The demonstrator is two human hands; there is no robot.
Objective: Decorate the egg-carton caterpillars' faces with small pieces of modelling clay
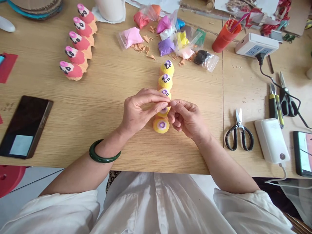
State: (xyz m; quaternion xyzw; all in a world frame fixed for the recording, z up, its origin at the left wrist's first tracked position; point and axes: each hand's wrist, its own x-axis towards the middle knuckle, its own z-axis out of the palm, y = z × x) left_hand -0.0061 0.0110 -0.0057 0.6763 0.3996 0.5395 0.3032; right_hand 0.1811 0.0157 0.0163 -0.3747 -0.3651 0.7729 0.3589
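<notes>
Red-and-white bump strip (83, 45): standing well beyond and left of the fingertips (163, 106).
Yellow bump strip (165, 86): lying directly under the fingertips, running away beyond and back below; probably weighing little, feeling stiffish yet crushable, denting easily on the coating; calling for a light hold low along both sides.
Left hand (137, 110): hovering over the strip, holding thumb and fingertips close together.
Right hand (188, 117): meeting the left fingertips with thumb against forefinger; not showing clearly anything pinched.
Purple rings (162, 125): topping the bumps beneath and around the fingertips, likely smearing if pressed.
Black face marks (170, 65): showing on bumps beyond the fingertips, probably lifting off if rubbed.
</notes>
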